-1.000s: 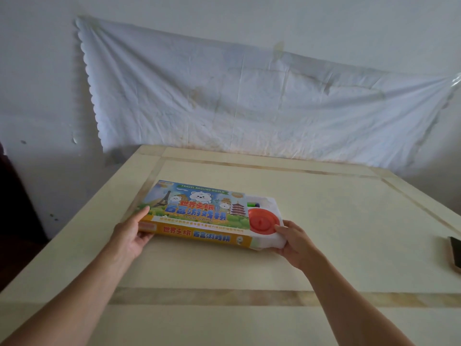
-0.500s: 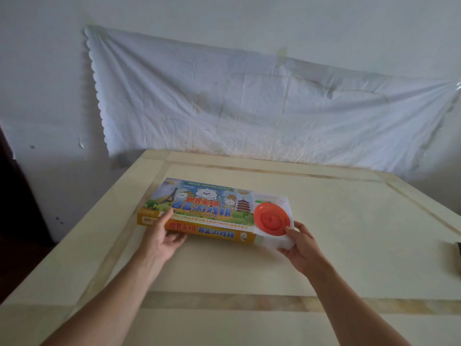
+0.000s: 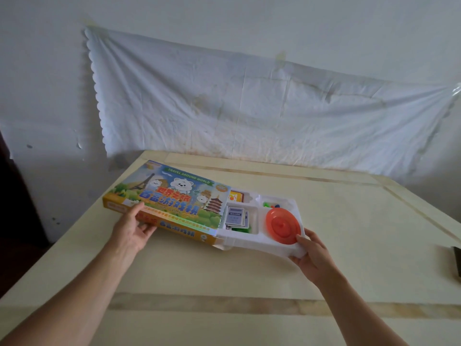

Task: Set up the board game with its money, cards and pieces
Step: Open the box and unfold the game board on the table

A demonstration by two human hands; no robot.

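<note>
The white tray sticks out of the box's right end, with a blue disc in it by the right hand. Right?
No: the head view shows the disc is orange-red, not blue. The white tray does stick out of the box at its right end, the disc by the right hand.

— What is seen of the counter?

— A cream counter (image 3: 349, 221) is shown. It is crossed by a darker inlaid band (image 3: 224, 304) on the near side of both hands, and similar bands are seen along its far and right sides.

— What is laid on it?

— A colourful game box (image 3: 174, 198) is set on it, gripped at its near edge by the left hand (image 3: 129, 231). A white tray (image 3: 252, 242) is seen partly out of the box's right end, its near corner held by the right hand (image 3: 314, 258).

— Anything else?

— A dark flat object (image 3: 457, 263) is cut off by the frame, well to the right of the right hand. What it is cannot be told.
</note>
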